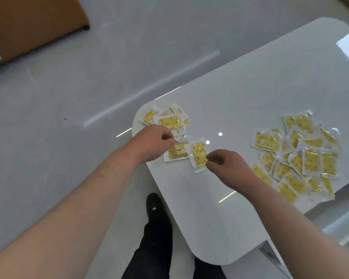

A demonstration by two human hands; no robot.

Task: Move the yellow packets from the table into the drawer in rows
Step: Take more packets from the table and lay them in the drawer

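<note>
Yellow packets in clear wrappers lie on a glossy white table (240, 101). A small group of packets (169, 121) sits at the table's left corner. My left hand (149, 141) pinches the top edge of one flat packet (177, 152) there. Beside it, my right hand (224, 164) pinches the lower right edge of another packet (197, 154), which partly overlaps the first. A big loose pile of several packets (302, 156) lies to the right, near the table's front edge. No drawer is in view.
The table's rounded corner (137, 125) is just left of my left hand. Grey tiled floor (69, 97) surrounds the table. A brown piece of furniture (32, 23) stands at the far left. My dark trouser leg and shoe (155, 218) are below the table edge.
</note>
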